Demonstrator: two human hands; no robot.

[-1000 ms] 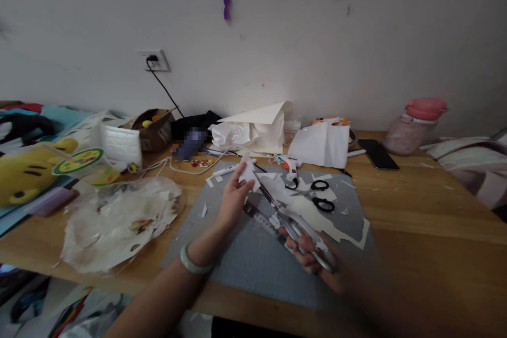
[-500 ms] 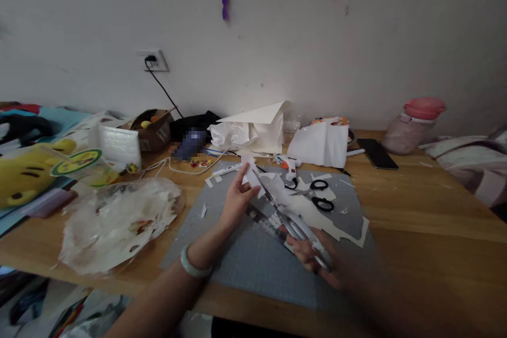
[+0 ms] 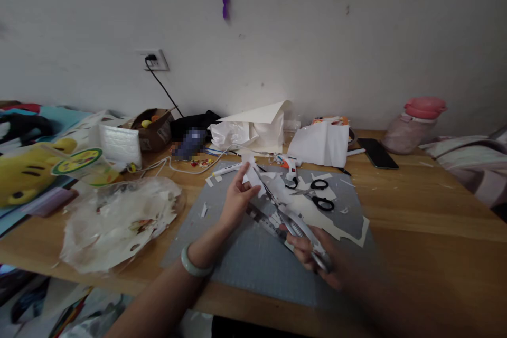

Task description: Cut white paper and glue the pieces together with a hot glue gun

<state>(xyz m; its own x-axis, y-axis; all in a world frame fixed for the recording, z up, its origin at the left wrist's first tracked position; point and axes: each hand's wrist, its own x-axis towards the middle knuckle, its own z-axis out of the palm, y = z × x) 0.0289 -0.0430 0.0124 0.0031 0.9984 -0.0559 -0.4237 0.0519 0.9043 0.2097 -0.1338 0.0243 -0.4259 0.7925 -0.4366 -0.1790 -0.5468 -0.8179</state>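
Observation:
My left hand (image 3: 236,196) pinches a small piece of white paper (image 3: 253,178) above the grey cutting mat (image 3: 253,269). My right hand (image 3: 311,251) is wrapped round the handles of grey-and-white scissors (image 3: 297,224), whose blades point up and left against the paper's right edge. How far the blades are apart I cannot make out. Below the hands lies a clear ruler (image 3: 263,222), partly covered by them. A second pair of scissors with black handles (image 3: 322,203) rests on the mat to the right, beside cream paper offcuts (image 3: 336,229).
Behind the mat's back edge stand a white glue gun (image 3: 291,168) and folded white paper (image 3: 320,142). A phone (image 3: 378,153) and a pink-lidded bottle (image 3: 412,127) are at the right. Leftward lie a crumpled plastic bag (image 3: 114,227) and a clear tub with a green-rimmed lid (image 3: 79,162).
Almost nothing differs. Both hands, the paper and the scissors stay in nearly the same place, with only a very slight shift of the whole view.

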